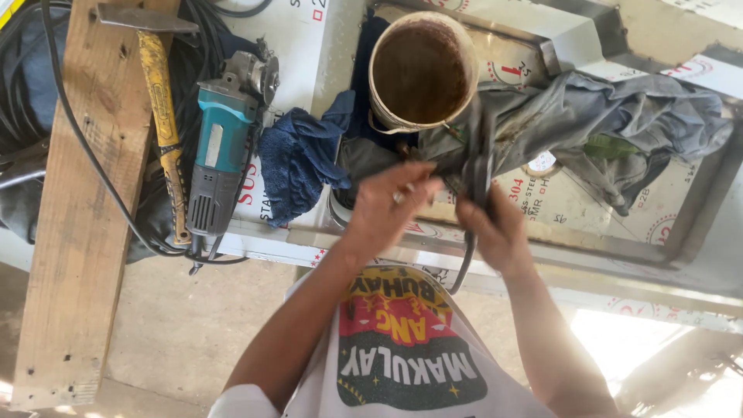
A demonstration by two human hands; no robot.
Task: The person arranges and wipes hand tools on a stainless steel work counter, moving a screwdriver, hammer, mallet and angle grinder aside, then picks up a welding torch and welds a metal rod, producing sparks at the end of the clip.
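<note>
Hands meeting at centre frame: left hand (391,207) with fingers spread, grip released, touching a dark grey rag (478,155); right hand (495,228) clenched on that rag. Probably wringing or folding; needs a firmer two-handed hold next. At 12 o'clock, rusty bucket (422,71). Beneath, steel sheet (573,197) with round red stamps on white film.

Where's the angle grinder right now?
In the head view, the teal angle grinder lies at the left, between the yellow-handled hammer on the wooden plank and the blue rag.
</note>
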